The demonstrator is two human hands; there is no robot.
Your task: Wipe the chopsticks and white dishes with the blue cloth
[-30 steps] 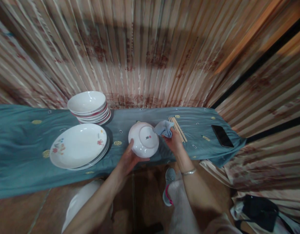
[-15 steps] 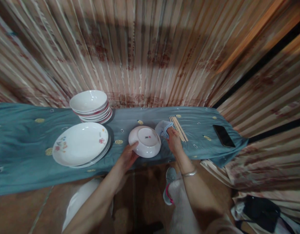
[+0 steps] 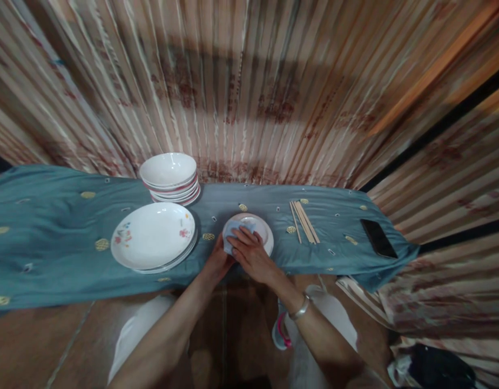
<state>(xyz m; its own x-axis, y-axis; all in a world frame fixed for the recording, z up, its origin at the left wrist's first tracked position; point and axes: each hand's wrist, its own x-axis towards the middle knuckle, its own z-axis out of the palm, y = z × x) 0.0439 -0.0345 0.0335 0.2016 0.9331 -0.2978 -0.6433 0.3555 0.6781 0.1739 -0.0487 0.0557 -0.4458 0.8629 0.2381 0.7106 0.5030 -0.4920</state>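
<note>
Near the table's front edge, a white bowl is turned bottom up. My left hand grips its left side, the fingers partly hidden beneath it and behind my other hand. Over the bowl's underside, my right hand presses a light blue cloth, with the fingers laid across the cloth. Left of the bowl lies a stack of oval white plates with flower prints. Behind those plates stands a stack of white bowls with red bands.
Several wooden chopsticks lie right of the bowl. A black phone is near the right end of the table, which is covered by a teal cloth. A pleated curtain hangs right behind the table.
My right hand has moved left with the cloth, from beside the bowl onto its underside. My left hand still holds the bowl. The view has shifted slightly.
</note>
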